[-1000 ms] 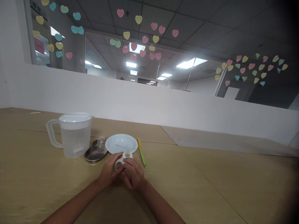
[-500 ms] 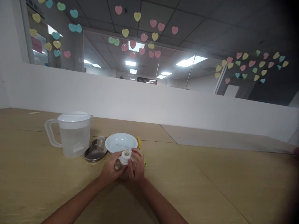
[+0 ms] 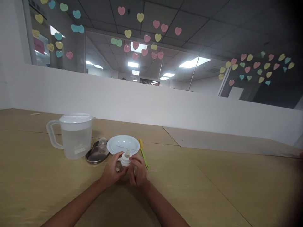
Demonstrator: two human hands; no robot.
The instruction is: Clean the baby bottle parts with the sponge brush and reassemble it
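Observation:
A baby bottle (image 3: 126, 160) with a white collar and a clear teat stands upright between my two hands, over the near part of the table. My left hand (image 3: 113, 169) is wrapped round its left side, thumb and fingers closed on the bottle. My right hand (image 3: 139, 170) is closed on the right side, its fingertips at the white collar. Much of the bottle's body is hidden by my fingers. Just beyond is a white plate (image 3: 123, 139) with a thin, thread-like thing in it. A yellow-headed brush (image 3: 143, 154) with a green handle lies right of the plate.
A lidded plastic pitcher (image 3: 77, 138) with clear liquid stands at the left. Beside it, a metal kidney tray (image 3: 94, 156) holds a clear cap (image 3: 102, 145). A white wall (image 3: 118, 101) with a window above it borders the table's back.
My right hand's fingers have shifted lower and closer in at the collar. The bottle has moved slightly left, and more of the brush shows beside my right hand.

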